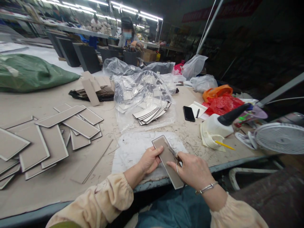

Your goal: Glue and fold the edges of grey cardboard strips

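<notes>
A flat beige rectangular panel with a thin pale and dark border is tilted over the table's front edge. My left hand grips its left side, thumb on top and fingers underneath. In my right hand is a pair of scissors, its fingers closed round the handles. The scissor blades lie along the panel's upper right side. A white sheet is spread on the table beneath the hands. Just beyond it, a clear plastic bag holds many pale pieces, some fanned out at its mouth.
Bordered panels lie in loose piles at left. Stacked beige strips and a green sack are farther back. On the right are a phone, a white container, a red bag and a fan. A masked person sits beyond.
</notes>
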The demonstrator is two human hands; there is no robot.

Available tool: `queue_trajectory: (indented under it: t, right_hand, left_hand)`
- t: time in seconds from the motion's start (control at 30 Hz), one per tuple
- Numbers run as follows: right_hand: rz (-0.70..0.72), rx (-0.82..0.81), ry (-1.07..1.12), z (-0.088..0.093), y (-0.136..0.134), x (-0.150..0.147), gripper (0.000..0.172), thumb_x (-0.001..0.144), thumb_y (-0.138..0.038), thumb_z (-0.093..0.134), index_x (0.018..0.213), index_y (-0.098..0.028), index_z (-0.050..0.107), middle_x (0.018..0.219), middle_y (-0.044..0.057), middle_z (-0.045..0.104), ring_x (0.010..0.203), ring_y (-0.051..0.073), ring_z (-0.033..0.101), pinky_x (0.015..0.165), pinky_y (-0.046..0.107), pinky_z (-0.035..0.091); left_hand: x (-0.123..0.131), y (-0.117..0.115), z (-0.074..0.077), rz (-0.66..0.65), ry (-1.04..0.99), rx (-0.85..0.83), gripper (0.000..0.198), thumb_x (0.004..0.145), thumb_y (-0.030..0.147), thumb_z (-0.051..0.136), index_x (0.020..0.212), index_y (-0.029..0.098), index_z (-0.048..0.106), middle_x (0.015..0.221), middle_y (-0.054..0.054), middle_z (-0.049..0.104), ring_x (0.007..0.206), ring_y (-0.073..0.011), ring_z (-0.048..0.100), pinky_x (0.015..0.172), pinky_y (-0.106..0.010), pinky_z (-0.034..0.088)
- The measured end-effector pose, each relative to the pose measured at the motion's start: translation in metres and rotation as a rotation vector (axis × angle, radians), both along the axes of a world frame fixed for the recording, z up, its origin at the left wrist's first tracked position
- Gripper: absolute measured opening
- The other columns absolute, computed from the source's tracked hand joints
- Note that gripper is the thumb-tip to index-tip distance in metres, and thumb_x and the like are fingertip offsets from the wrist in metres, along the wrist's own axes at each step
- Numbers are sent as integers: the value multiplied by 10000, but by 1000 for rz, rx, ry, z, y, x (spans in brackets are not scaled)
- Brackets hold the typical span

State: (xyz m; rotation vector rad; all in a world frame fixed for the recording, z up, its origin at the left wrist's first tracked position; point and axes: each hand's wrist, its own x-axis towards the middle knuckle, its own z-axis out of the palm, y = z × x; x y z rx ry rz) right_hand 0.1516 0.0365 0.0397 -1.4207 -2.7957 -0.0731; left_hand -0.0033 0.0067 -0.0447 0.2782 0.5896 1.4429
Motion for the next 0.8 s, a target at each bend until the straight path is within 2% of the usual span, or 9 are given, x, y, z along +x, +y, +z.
queue_trajectory:
  t: [0.4,0.57,0.8]
  right_hand:
    - [-17,-6,-13,-2,3,-8,390,812,-604,499,739,-230,580,656,21,646,607,184,615,518,274,243]
    - [-26,-13,-26,1,4,-12,411,817,-626,471,755,-236,589,667,24,656,606,181,613,516,270,231]
    - [-22,-33,-18,3,7,-16,446,825,-641,440,753,-230,596,659,37,660,602,175,609,515,267,227]
  left_hand:
    - [2,0,0,-18,-33,40,354,777,239,683,1087,78,625,1013,-141,674,967,-243,625,894,-360,476]
    - [2,-1,-1,-23,-32,30,324,777,217,679,1069,85,634,1011,-131,676,911,-212,637,852,-325,494]
    - [3,-2,0,-28,-24,30,349,770,230,687,1081,84,627,1035,-141,670,928,-224,633,841,-331,498]
